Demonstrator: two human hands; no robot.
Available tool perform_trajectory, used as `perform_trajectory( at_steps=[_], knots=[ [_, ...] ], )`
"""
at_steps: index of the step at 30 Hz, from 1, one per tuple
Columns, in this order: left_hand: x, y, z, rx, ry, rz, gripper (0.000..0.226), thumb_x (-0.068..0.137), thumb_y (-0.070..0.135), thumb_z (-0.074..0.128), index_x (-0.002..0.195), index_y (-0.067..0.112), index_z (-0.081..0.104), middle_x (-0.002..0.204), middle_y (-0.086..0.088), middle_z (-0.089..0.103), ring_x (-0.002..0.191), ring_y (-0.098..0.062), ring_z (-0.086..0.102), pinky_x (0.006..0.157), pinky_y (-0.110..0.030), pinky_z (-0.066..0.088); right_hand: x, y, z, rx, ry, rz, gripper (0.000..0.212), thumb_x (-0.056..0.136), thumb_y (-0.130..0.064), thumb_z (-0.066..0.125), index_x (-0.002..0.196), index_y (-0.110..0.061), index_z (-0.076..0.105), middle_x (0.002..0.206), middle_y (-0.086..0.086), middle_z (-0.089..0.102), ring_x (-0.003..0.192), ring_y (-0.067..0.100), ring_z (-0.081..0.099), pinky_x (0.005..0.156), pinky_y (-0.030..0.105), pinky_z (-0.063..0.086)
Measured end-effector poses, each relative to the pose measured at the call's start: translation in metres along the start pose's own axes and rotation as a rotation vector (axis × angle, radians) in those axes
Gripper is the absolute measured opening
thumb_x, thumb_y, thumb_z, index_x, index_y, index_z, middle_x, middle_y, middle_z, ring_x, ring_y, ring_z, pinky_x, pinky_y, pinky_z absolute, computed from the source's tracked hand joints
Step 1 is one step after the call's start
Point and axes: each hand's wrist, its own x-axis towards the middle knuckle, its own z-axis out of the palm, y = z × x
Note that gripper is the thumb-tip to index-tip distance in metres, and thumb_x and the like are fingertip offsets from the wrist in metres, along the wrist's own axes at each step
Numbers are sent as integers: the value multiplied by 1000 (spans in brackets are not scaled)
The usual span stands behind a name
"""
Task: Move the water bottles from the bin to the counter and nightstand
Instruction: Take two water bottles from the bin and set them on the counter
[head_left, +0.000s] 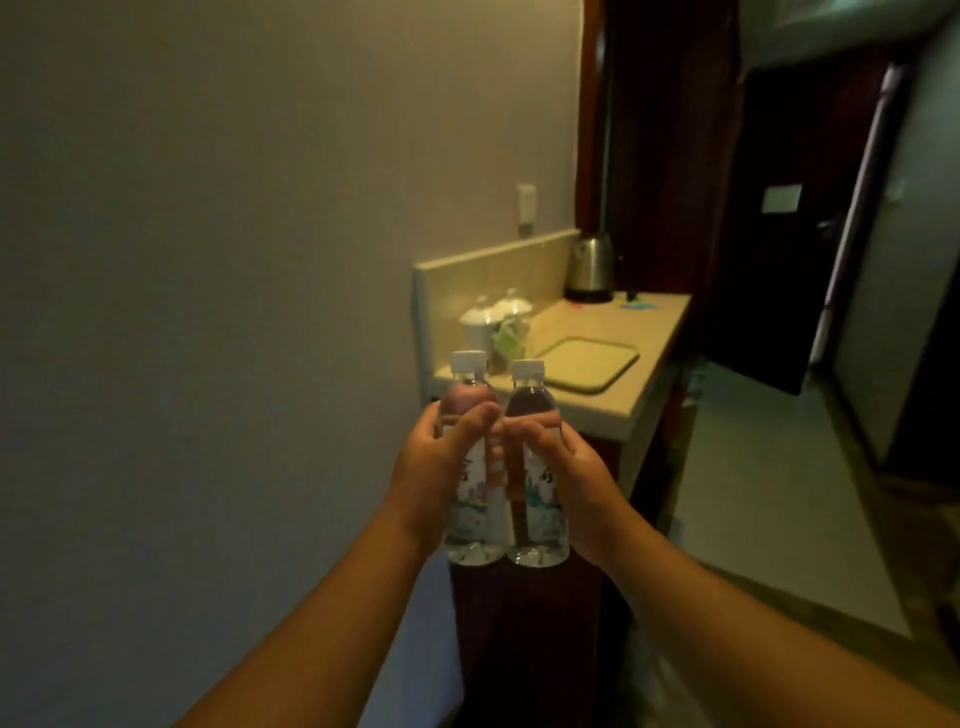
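Both hands are clamped on bottles: the left hand (434, 457) wraps the left bottle (475, 467) around its label, and the right hand (569, 467) grips the right bottle (535, 467) the same way. Each bottle stands upright, white cap on top, long axis vertical, and the two are side by side, touching or nearly so, held out in front of the chest in mid-air.

Ahead and slightly to the right lies the surface (639, 384), a pale top along the wall. It carries a tray (592, 364) near its middle, lidded cups (493, 317) at the near left corner, and a kettle (592, 270) at the far end. Its near edge sits just beyond the bottles, so the right hand looks a little nearer to the open area beside the tray.

No bin or nightstand is in view. My guess is that the bottles need to travel forward and down, kept upright, onto bare surface clear of the cups.
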Motion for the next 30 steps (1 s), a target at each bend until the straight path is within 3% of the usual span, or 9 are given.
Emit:
perform_trajectory(
  at_steps=[4, 7, 11, 15, 20, 22, 25, 28, 30],
  knots=[
    [50, 31, 67, 23, 6, 90, 56, 77, 36, 81, 124, 15, 60, 108, -17, 74, 96, -37, 74, 81, -53, 60, 34, -70, -60, -37, -43, -81, 56, 81, -42, 78, 127, -15, 61, 121, 15, 71, 111, 32, 69, 91, 51, 57],
    [86, 44, 107, 50, 23, 137, 56, 77, 36, 81, 124, 14, 60, 107, -15, 75, 95, -33, 75, 76, -43, 62, 64, -108, -105, -32, -91, -101, 54, 86, -31, 75, 133, -13, 56, 123, 15, 71, 109, 30, 71, 86, 45, 60],
    [133, 50, 138, 138, -2, 133, 63, 72, 40, 85, 125, 17, 60, 112, -11, 75, 100, -30, 74, 88, -52, 60, 104, -132, -148, -37, -81, -117, 57, 81, -32, 75, 131, -10, 54, 116, 12, 74, 107, 29, 72, 87, 43, 59],
    [182, 44, 154, 167, 15, 117, 65, 68, 44, 86, 123, 20, 62, 112, -8, 75, 101, -29, 74, 90, -53, 58, 148, -132, -176, -72, -101, -121, 50, 81, -34, 77, 125, -17, 58, 111, 3, 77, 102, 21, 74, 74, 30, 61],
    [246, 25, 155, 244, 32, 87, 78, 52, 55, 91, 118, 24, 63, 101, 2, 78, 90, -18, 76, 70, -32, 62, 218, -112, -199, -107, -105, -122, 32, 87, -21, 76, 116, -26, 62, 111, 3, 75, 99, 14, 74, 71, 23, 59],
    [273, 15, 150, 291, 45, 101, 73, 55, 53, 90, 117, 24, 63, 98, 8, 78, 87, -13, 76, 64, -23, 60, 249, -102, -206, -120, -136, -116, 28, 88, -17, 75, 111, -28, 63, 110, 2, 76, 100, 14, 74, 68, 19, 58],
    [311, 1, 143, 327, 85, 92, 61, 62, 52, 87, 114, 28, 64, 98, 8, 77, 86, -9, 75, 64, -22, 58, 292, -93, -217, -169, -194, -78, 22, 90, -19, 72, 109, -26, 65, 108, -1, 77, 100, 14, 74, 69, 20, 58],
    [343, -9, 137, 355, 138, 67, 54, 68, 48, 86, 113, 29, 64, 105, 6, 75, 92, -13, 73, 73, -28, 58, 331, -85, -225, -256, -236, -58, 36, 86, -30, 76, 120, -27, 64, 112, -4, 76, 105, 14, 72, 84, 30, 56],
    [360, -13, 133, 384, 172, 55, 52, 70, 45, 86, 114, 29, 63, 105, 7, 74, 92, -13, 72, 69, -25, 56, 356, -79, -230, -255, -250, -36, 47, 79, -34, 81, 122, -28, 61, 114, -3, 75, 107, 16, 71, 84, 31, 56]
  ],
)
